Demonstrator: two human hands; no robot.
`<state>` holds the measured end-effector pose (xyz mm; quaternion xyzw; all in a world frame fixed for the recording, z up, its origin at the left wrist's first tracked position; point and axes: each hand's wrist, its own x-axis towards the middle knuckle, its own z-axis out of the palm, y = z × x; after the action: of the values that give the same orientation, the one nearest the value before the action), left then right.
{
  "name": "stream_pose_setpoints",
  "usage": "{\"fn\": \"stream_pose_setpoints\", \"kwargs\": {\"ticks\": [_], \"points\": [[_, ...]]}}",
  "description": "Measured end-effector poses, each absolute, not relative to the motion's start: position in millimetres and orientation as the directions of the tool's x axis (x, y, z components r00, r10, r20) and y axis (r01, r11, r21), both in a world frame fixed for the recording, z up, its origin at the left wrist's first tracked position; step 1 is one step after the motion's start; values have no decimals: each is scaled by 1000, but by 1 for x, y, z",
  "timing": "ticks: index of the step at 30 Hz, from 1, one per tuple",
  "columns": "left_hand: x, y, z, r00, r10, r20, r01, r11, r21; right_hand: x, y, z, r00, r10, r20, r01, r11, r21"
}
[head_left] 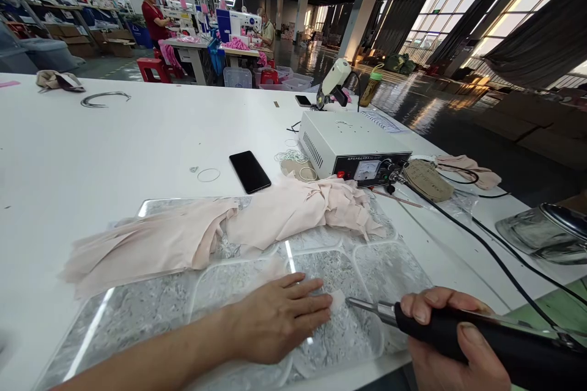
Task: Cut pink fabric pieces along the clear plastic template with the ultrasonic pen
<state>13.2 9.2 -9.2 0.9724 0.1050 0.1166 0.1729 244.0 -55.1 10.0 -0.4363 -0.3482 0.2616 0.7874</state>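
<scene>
My left hand (279,317) lies flat, fingers stretched out, on a thin piece of pale pink fabric (338,300) that shows past the fingertips. Beneath it is a glossy, grey marble-patterned mat (160,311). My right hand (452,336) is wrapped round a black-handled ultrasonic cutter (486,342). Its metal tip points left and sits at the edge of the fabric piece, close to my left fingertips; whether it touches is hard to tell. Farther back on the mat lie two piles of pale pink fabric, a left pile (151,247) and a right pile (293,211).
Behind the piles stand a black phone (250,171) and a grey control box (339,140) with a dial. The cutter's black cable (481,244) runs across the right side. A glass jar (543,235) stands at the right edge. Two people work at sewing machines beyond the table.
</scene>
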Motion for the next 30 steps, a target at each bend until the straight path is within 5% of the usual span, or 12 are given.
{"fn": "stream_pose_setpoints", "kwargs": {"ticks": [30], "points": [[13,8,-20,941,246,232,168,-936,310,237,-45,14,566,752,339,-138,492,-860]]}}
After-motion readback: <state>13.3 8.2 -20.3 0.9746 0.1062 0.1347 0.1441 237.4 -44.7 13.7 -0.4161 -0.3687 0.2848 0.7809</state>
